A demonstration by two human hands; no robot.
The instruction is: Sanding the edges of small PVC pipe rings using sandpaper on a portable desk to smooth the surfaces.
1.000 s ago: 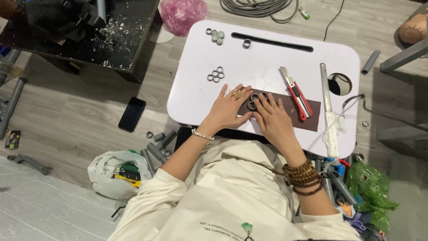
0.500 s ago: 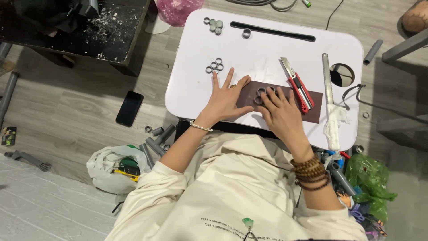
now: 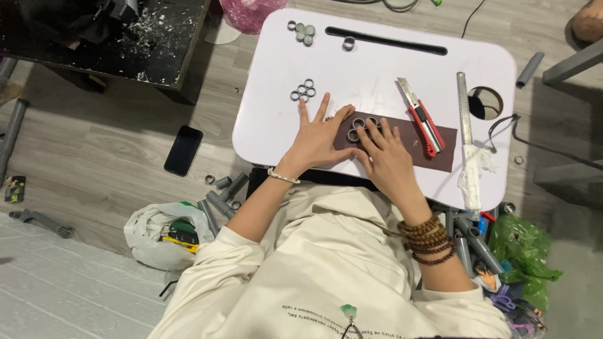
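Left hand [image 3: 318,134] is lying flat, fingers spread, pinning the left end of the brown sandpaper sheet [image 3: 440,147] on the white lap table [image 3: 377,69]. Right hand [image 3: 386,154] is pressing open fingertips on grey pipe rings [image 3: 363,125] sitting on that sheet, gripping nothing. A red utility knife [image 3: 422,125] is lying across the sheet's right part; a loose ring cluster [image 3: 303,91] is sitting above its left end.

black phone [image 3: 183,149] on wood floor | red utility knife [image 3: 421,118] beside metal ruler [image 3: 465,112] on white counter [image 3: 377,69] | green bag [image 3: 524,251] lower right | white bag [image 3: 157,235] lower left
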